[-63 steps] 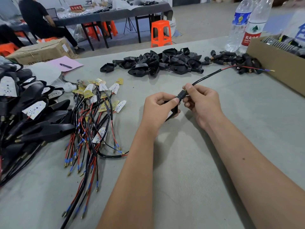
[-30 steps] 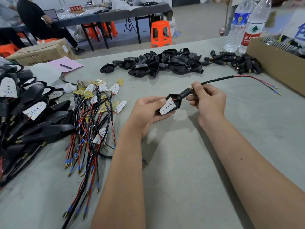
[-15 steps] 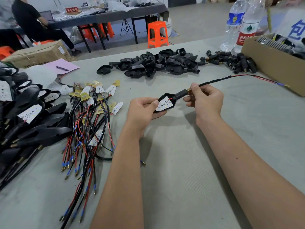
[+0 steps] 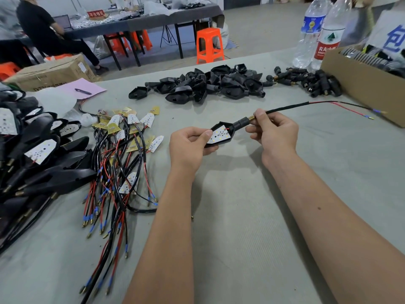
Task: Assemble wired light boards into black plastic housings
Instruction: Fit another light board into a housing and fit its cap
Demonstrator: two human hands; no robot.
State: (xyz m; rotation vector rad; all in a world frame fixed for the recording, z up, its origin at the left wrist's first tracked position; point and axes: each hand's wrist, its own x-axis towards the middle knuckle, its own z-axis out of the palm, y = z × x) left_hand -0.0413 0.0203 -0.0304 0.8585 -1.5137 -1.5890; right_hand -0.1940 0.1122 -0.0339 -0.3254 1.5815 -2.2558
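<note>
left hand [image 4: 189,145] pinching black housing [image 4: 228,137] at frame centre, white light board [image 4: 219,135] seated inside, fingertips hidden beneath, right hand [image 4: 272,133] pinching its cable [image 4: 285,108], wire ends blurred at right edge, housing slightly flatter than half a second ago

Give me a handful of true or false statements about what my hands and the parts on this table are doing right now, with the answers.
1. The left hand holds a black housing with a white light board in it. True.
2. The right hand is flat on the table. False: it pinches the cable beside the housing's stem.
3. Empty housings are piled beyond the hands. True.
4. The orange stool stands on the table. False: on the floor.
</note>
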